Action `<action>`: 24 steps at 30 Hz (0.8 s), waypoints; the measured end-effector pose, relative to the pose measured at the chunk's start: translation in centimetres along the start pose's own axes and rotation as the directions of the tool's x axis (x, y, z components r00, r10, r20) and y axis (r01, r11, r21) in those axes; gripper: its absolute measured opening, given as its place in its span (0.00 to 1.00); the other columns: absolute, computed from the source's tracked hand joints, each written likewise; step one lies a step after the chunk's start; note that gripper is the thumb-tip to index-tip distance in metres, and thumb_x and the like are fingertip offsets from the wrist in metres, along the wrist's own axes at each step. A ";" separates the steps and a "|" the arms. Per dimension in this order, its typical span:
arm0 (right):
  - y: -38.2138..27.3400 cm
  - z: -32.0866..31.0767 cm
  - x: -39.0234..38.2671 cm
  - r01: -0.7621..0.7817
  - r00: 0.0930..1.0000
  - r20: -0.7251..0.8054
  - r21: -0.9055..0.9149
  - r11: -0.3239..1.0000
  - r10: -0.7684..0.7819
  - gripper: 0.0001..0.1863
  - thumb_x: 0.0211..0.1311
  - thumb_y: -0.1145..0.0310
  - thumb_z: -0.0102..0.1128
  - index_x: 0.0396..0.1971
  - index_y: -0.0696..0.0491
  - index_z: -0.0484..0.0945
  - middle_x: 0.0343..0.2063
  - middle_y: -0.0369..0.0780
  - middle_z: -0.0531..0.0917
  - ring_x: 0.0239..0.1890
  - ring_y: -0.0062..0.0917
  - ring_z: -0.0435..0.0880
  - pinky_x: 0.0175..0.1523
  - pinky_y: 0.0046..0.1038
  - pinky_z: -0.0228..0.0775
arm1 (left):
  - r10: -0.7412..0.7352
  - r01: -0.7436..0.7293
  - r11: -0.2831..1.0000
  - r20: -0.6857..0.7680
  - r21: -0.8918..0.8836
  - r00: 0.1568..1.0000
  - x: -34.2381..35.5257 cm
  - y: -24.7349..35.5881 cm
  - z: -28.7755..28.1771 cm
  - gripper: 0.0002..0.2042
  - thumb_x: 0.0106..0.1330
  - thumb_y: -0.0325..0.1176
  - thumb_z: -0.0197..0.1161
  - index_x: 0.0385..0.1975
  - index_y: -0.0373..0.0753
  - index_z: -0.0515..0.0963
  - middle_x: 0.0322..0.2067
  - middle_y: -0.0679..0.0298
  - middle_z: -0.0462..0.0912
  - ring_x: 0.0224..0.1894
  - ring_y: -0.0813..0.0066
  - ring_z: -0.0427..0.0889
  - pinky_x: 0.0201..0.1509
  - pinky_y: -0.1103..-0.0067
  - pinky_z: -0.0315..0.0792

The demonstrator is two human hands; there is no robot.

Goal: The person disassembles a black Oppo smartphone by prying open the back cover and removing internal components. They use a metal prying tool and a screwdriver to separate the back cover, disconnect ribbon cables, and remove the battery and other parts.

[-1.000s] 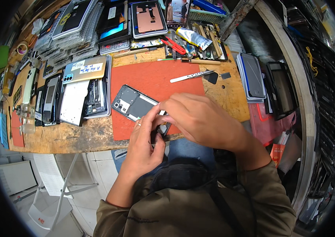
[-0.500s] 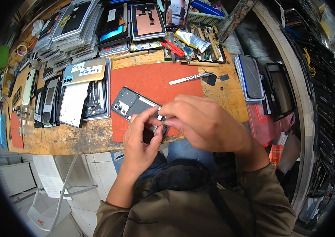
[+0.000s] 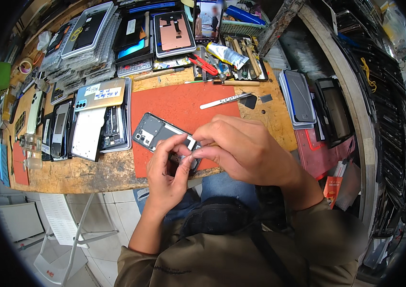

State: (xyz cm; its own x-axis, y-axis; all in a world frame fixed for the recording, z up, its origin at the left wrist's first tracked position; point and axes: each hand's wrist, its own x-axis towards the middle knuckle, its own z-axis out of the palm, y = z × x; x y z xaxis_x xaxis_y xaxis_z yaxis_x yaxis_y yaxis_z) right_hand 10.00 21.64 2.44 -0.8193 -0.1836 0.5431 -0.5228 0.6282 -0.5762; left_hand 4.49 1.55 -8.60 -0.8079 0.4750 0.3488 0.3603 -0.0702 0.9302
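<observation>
An opened smartphone (image 3: pixel 153 130), its back cover off and grey inner plate showing, lies at a slant on the orange-red mat (image 3: pixel 164 100). Over its lower end, my left hand (image 3: pixel 168 167) has thumb and forefinger curled closed. Against those fingertips, my right hand (image 3: pixel 241 150) makes a pinch from the right. Whatever is between the fingers is too small and too hidden to name. Beyond my hands rest white tweezers (image 3: pixel 222 101), their far end by a dark flat piece (image 3: pixel 248 101) and a small grey square (image 3: pixel 265 98).
Left of the mat sit a tray (image 3: pixel 127 122) of phone parts and a gold phone back (image 3: pixel 100 94). Stacked clear trays (image 3: pixel 76 62) stand at the far left. Across the back are red pliers (image 3: pixel 204 64), a tube (image 3: pixel 228 56) and an upright phone screen (image 3: pixel 208 21). A wooden post (image 3: pixel 342 71) rises at right.
My hands stay over the phone's lower end. Left thumb and right fingertips have shifted slightly, drawing a little closer together. The whole view has tilted a bit.
</observation>
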 end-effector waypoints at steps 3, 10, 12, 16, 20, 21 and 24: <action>0.1 0.0 0.0 0.008 1.000 0.013 0.013 1.000 -0.008 0.18 0.60 0.81 0.74 0.50 0.61 0.82 0.35 0.44 0.86 0.35 0.38 0.89 0.39 0.35 0.80 | 0.010 -0.010 1.000 0.003 -0.004 1.000 0.0 0.0 0.1 0.22 0.68 0.19 0.69 0.63 0.33 0.78 0.40 0.60 0.85 0.41 0.71 0.82 0.46 0.76 0.77; 0.8 0.4 -0.5 0.014 0.997 0.082 -0.003 1.000 -0.014 0.18 0.64 0.80 0.69 0.53 0.61 0.80 0.38 0.46 0.86 0.38 0.42 0.87 0.43 0.39 0.79 | 0.052 -0.079 0.963 0.107 0.257 0.993 0.9 1.2 0.2 0.28 0.60 0.21 0.75 0.63 0.34 0.77 0.43 0.56 0.85 0.47 0.56 0.81 0.54 0.66 0.75; 0.8 0.3 -0.5 -0.011 0.993 0.120 -0.021 1.000 0.013 0.17 0.65 0.79 0.68 0.53 0.61 0.80 0.38 0.46 0.86 0.38 0.44 0.87 0.44 0.40 0.79 | 0.070 -0.104 0.946 0.121 0.308 0.990 1.0 1.7 0.3 0.30 0.59 0.23 0.77 0.63 0.34 0.76 0.45 0.55 0.85 0.47 0.54 0.80 0.55 0.64 0.74; 1.0 0.0 -0.4 -0.063 0.965 0.250 -0.060 0.996 0.076 0.22 0.52 0.80 0.70 0.49 0.60 0.75 0.42 0.50 0.84 0.48 0.51 0.87 0.51 0.46 0.80 | 0.020 -0.079 0.951 0.196 0.299 0.980 1.0 1.5 0.3 0.33 0.58 0.26 0.79 0.65 0.33 0.74 0.47 0.54 0.84 0.48 0.53 0.80 0.56 0.63 0.72; 1.5 0.3 -0.4 -0.069 0.958 0.274 -0.078 0.995 0.088 0.21 0.52 0.80 0.71 0.47 0.59 0.75 0.41 0.49 0.84 0.48 0.51 0.87 0.50 0.46 0.80 | 0.022 -0.097 0.939 0.223 0.329 0.974 0.9 1.5 0.2 0.33 0.59 0.27 0.79 0.65 0.33 0.73 0.47 0.53 0.84 0.48 0.52 0.80 0.55 0.63 0.71; 1.5 0.4 -0.4 -0.072 0.955 0.281 -0.079 0.994 0.092 0.21 0.52 0.79 0.71 0.47 0.59 0.75 0.41 0.49 0.84 0.48 0.51 0.87 0.50 0.46 0.80 | 0.018 -0.096 0.937 0.227 0.335 0.974 0.9 1.5 0.2 0.33 0.59 0.27 0.79 0.65 0.32 0.73 0.47 0.53 0.84 0.48 0.52 0.80 0.55 0.64 0.71; 1.6 0.5 -0.3 -0.076 0.951 0.294 -0.087 0.993 0.098 0.20 0.53 0.79 0.70 0.46 0.59 0.75 0.41 0.49 0.84 0.47 0.51 0.87 0.50 0.46 0.80 | 0.044 -0.114 0.937 0.213 0.330 0.976 0.7 1.1 0.2 0.32 0.60 0.27 0.78 0.64 0.32 0.73 0.47 0.53 0.83 0.47 0.52 0.80 0.55 0.63 0.72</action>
State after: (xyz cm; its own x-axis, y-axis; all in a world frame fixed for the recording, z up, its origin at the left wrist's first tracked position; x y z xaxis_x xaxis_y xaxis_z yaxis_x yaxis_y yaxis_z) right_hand 9.28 22.38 1.07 -0.8997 -0.3349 0.2801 -0.4365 0.7038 -0.5605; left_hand 4.39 2.00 -7.32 -0.6735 0.6474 0.3568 0.5835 0.1692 0.7943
